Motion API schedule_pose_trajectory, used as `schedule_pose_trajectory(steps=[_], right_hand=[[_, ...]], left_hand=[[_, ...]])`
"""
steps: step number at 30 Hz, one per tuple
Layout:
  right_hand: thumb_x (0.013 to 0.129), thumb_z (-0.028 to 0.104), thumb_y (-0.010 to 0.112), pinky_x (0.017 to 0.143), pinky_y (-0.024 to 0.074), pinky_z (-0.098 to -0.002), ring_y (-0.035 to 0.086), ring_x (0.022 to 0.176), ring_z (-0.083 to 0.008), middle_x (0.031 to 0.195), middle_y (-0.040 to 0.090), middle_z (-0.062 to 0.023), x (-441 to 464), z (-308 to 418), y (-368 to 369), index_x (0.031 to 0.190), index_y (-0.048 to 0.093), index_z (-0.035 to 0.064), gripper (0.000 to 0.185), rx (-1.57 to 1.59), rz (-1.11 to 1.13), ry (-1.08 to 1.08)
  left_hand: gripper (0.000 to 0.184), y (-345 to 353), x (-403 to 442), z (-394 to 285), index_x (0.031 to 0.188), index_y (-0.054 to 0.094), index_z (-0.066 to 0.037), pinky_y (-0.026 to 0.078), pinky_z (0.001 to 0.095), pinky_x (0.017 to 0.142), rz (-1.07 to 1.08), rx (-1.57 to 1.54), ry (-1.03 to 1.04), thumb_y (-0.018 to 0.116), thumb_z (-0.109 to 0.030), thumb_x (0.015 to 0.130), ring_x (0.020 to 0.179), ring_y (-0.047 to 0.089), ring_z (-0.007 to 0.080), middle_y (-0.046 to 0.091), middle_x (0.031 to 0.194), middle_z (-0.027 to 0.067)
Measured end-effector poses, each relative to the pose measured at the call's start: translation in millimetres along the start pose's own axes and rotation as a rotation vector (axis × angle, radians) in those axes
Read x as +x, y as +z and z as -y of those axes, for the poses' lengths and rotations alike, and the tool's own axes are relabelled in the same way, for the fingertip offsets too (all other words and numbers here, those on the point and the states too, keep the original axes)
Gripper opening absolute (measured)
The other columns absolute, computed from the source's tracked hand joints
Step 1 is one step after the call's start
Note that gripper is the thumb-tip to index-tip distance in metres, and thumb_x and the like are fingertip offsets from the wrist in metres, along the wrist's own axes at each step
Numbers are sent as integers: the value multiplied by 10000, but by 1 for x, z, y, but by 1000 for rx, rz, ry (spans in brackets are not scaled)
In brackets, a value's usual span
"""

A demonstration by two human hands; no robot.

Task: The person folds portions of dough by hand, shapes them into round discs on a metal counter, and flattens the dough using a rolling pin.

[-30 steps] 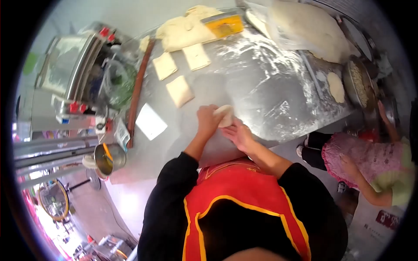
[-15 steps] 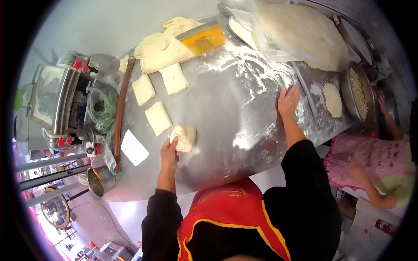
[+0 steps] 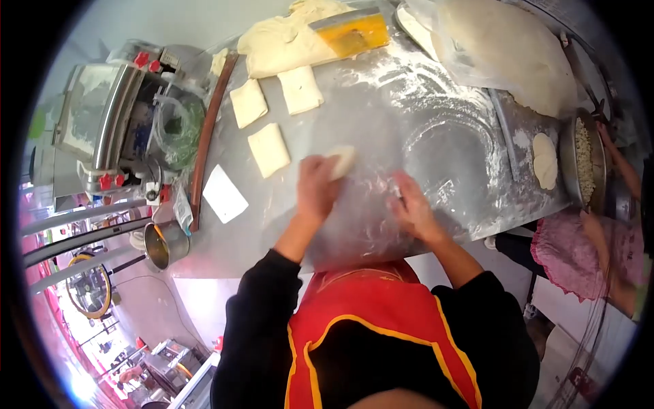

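My left hand (image 3: 317, 187) grips a small piece of dough (image 3: 343, 161), blurred by motion, above the metal table (image 3: 368, 123). To its right, my right hand (image 3: 412, 206) is raised over the table with its fingers apart and nothing visible in them. Three folded dough squares lie beyond my left hand: one (image 3: 268, 150) nearest, one (image 3: 248, 103) at the left and one (image 3: 300, 90) touching the large dough mass (image 3: 283, 48). A scraper with an orange part (image 3: 354, 35) rests against that mass. Flour is scattered thinly beneath my hands and more thickly to the right.
At the left are a brown rolling pin (image 3: 212, 140), a white card (image 3: 225, 194), a metal pot (image 3: 165, 247) and a machine (image 3: 95, 116). Covered dough (image 3: 507, 51), a dough round (image 3: 544, 161) and a bowl of filling (image 3: 584, 160) are at the right, beside another person (image 3: 572, 252).
My right hand has come back from the floury right side towards the middle. Fresh flour now lies near my hands. My left hand has lifted the dough piece. The view has shifted.
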State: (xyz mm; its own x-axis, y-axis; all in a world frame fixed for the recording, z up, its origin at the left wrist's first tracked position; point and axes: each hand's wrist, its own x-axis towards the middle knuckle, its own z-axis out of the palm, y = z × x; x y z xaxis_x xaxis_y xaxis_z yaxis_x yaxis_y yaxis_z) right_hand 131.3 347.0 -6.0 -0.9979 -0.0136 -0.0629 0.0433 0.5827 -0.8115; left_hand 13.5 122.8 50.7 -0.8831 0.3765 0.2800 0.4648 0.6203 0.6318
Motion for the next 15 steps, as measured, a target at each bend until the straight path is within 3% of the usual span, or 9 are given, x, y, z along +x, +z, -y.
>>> schedule_pose_trajectory(steps=[4, 5, 8, 15], right_hand=[[966, 185, 496, 989, 431, -325, 573, 1107, -218, 1249, 570, -158, 1, 4, -2, 1348, 447, -7, 429, 591, -235, 342], [967, 223, 494, 952, 457, -325, 586, 1069, -213, 1194, 592, -164, 3, 6, 1, 1287, 487, -57, 425, 869, -314, 473], [962, 300, 529, 878, 491, -321, 613, 986, -210, 1088, 630, -151, 17, -4, 12, 1198, 548, -54, 427, 1151, -412, 585], [957, 445, 454, 741, 529, -320, 643, 801, -195, 901, 654, -102, 57, 6, 46, 1022, 599, -9, 481, 1136, -385, 779]], left_hand=[[417, 42, -19, 5, 1178, 565, -65, 412, 434, 943, 197, 40, 226, 637, -71, 767, 1088, 494, 356, 535, 1184, 170], [423, 49, -22, 4, 1200, 551, -57, 397, 431, 976, 250, 34, 276, 630, -90, 786, 1121, 483, 356, 530, 1205, 170], [491, 64, 0, -3, 1297, 469, -16, 293, 439, 1083, 193, 156, 216, 582, -205, 859, 1269, 397, 342, 466, 1334, 170], [607, 95, 0, 5, 1404, 340, -4, 169, 483, 1136, 279, 313, 134, 494, -321, 910, 1386, 262, 311, 332, 1470, 165]])
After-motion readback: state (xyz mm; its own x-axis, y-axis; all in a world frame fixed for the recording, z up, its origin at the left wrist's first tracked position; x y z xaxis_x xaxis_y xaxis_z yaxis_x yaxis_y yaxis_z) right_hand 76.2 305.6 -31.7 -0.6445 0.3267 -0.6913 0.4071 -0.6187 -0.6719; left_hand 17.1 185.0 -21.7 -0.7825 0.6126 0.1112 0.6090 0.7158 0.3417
